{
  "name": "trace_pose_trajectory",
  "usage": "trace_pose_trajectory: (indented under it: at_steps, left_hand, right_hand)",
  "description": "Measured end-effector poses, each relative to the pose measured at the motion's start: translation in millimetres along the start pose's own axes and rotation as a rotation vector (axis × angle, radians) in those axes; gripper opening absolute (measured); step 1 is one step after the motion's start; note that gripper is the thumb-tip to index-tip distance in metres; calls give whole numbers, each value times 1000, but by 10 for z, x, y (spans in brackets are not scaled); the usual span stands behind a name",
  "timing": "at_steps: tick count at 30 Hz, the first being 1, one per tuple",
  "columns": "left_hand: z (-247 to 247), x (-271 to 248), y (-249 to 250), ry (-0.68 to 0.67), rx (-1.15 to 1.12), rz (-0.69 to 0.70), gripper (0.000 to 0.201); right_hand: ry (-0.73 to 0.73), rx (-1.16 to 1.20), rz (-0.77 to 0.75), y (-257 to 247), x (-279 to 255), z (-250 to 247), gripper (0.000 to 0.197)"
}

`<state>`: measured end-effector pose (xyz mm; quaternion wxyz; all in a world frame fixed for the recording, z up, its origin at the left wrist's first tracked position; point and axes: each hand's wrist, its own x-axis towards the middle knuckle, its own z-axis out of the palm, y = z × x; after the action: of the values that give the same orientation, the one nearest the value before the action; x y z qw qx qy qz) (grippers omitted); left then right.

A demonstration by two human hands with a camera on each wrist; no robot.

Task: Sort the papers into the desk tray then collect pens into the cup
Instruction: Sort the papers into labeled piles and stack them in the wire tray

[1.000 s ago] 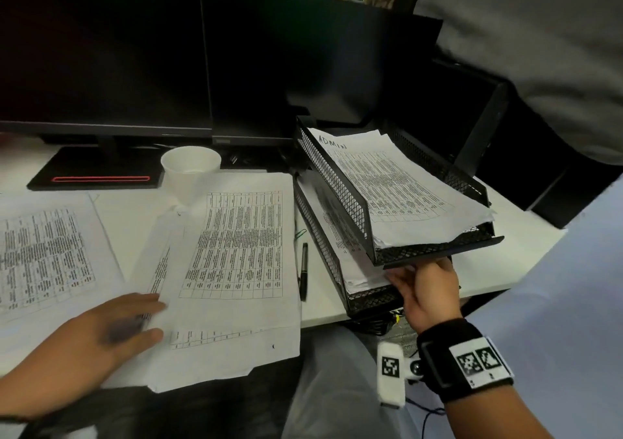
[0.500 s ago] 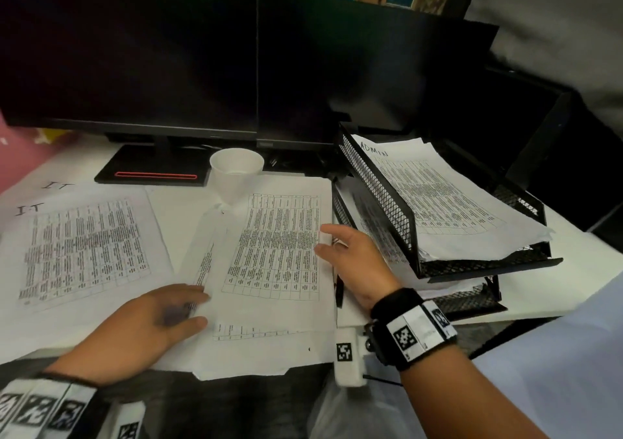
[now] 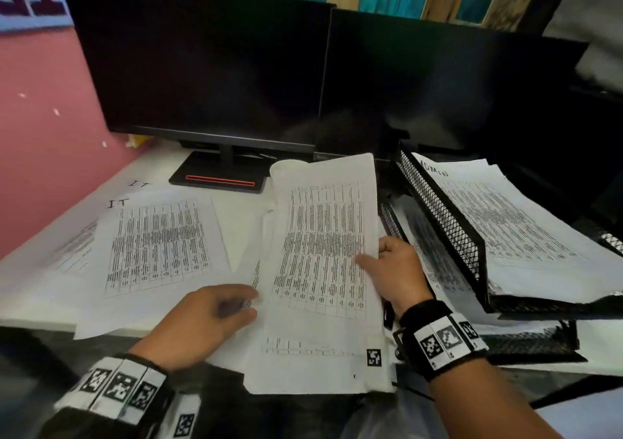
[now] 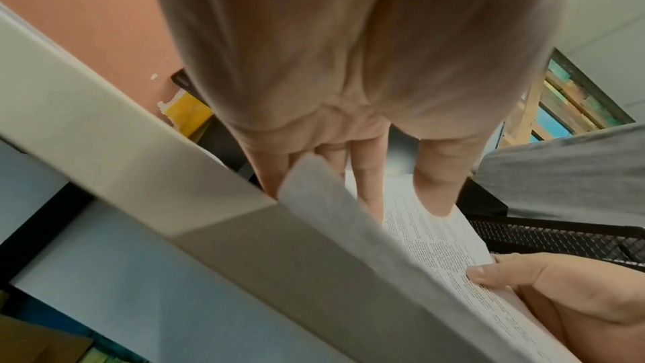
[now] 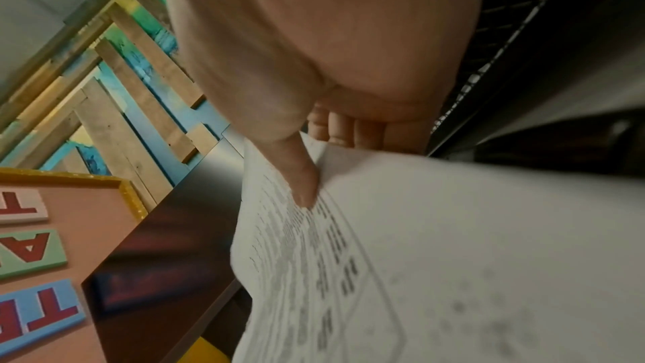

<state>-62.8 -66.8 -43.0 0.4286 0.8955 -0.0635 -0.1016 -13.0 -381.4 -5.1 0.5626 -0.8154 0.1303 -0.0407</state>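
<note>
A printed sheet point(image 3: 323, 253) is raised off the desk at the centre. My right hand point(image 3: 381, 260) pinches its right edge, thumb point(image 5: 307, 189) on the print and fingers behind. My left hand point(image 3: 232, 307) rests with straight fingers point(image 4: 366, 181) on the papers at the sheet's lower left edge. At the right stands the black mesh two-tier desk tray point(image 3: 448, 223); its upper tier holds a stack marked ADMIN point(image 3: 505, 229), and more sheets lie in the lower tier. The raised sheet hides most of the cup. No pen shows.
Sheets marked IT point(image 3: 158, 239) lie spread on the left of the white desk. Two dark monitors point(image 3: 215, 67) stand across the back, one on a black base point(image 3: 219, 179). A pink wall point(image 3: 43, 135) closes the left side.
My right hand left the tray's front, crossed to the centre sheet, took its right edge and raised it. The left hand stayed on the papers. The view swung left and up.
</note>
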Motion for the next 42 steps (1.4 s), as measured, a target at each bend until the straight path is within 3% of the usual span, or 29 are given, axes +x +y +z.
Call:
trace_pose_trajectory:
  at_steps: [5, 7, 10, 16, 19, 23, 28, 36, 39, 42]
  left_hand:
    - [-44, 13, 72, 105, -16, -54, 25]
    - [-53, 38, 135, 159, -8, -65, 23]
    - [-70, 119, 209, 229, -57, -64, 34]
    - [-53, 255, 250, 256, -334, -121, 57]
    - [-30, 253, 334, 251, -375, -51, 42]
    - [-55, 234, 306, 338, -447, -1, 48]
    - [-172, 197, 279, 441, -558, -43, 32]
    - [-95, 214, 506, 306, -544, 32, 32]
    - [-26, 219, 571, 195, -603, -8, 33]
    - [-23, 202, 565, 107, -608, -61, 32]
  right_hand:
    - [60, 104, -11, 144, 29, -56, 29]
    - [48, 182, -13, 157, 17, -46, 8]
    - [21, 316, 11, 151, -25, -52, 22]
    - [-92, 641, 118, 125, -86, -18, 28]
    - [-127, 704, 135, 89, -108, 28, 24]
    - [-85, 692, 152, 102, -92, 62, 23]
    - [-112, 699, 259, 161, -103, 41, 22]
    - [-255, 633, 309, 130, -165, 64, 30]
    - [-279, 579, 259, 128, -180, 57, 40]
    - [-244, 504, 220, 162, -161, 23, 37]
